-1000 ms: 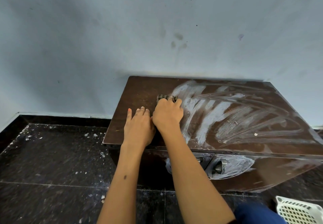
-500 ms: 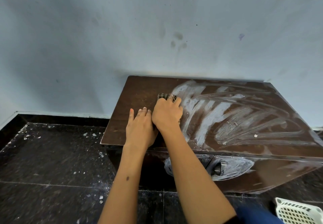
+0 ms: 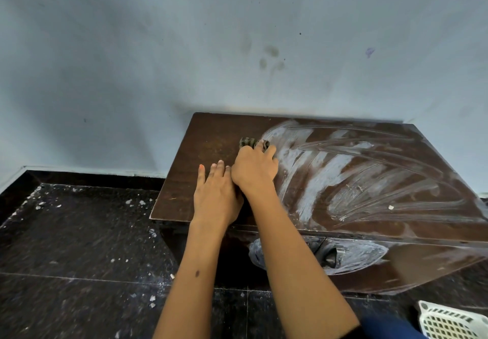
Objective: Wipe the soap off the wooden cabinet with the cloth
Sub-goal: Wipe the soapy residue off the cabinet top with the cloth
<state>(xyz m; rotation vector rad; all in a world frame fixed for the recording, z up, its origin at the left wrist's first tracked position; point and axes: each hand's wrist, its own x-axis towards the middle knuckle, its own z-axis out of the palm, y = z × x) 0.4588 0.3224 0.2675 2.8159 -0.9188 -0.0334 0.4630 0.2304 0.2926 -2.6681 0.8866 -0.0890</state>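
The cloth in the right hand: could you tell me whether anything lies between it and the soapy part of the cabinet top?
Nothing visible does. The right hand grips the dark bunched cloth at the left edge of the white soap smears on the brown wooden cabinet; only a tiny white fleck lies further right. The left hand rests flat beside it, outside that path.

There is a single view, from a wide-angle camera worn on the person's head. It looks forward and down, from above and in front of the wooden cabinet point(image 3: 330, 180), which stands against the pale wall point(image 3: 158, 61) filling the upper half. Both forearms enter from the bottom edge and reach away from the lens, so the left hand point(image 3: 215, 196) and right hand point(image 3: 254, 169) sit near mid-frame. The dark floor point(image 3: 79, 246) spreads low left, and a white basket point(image 3: 454, 321) cuts the bottom right corner. Straight edges bow towards the borders.
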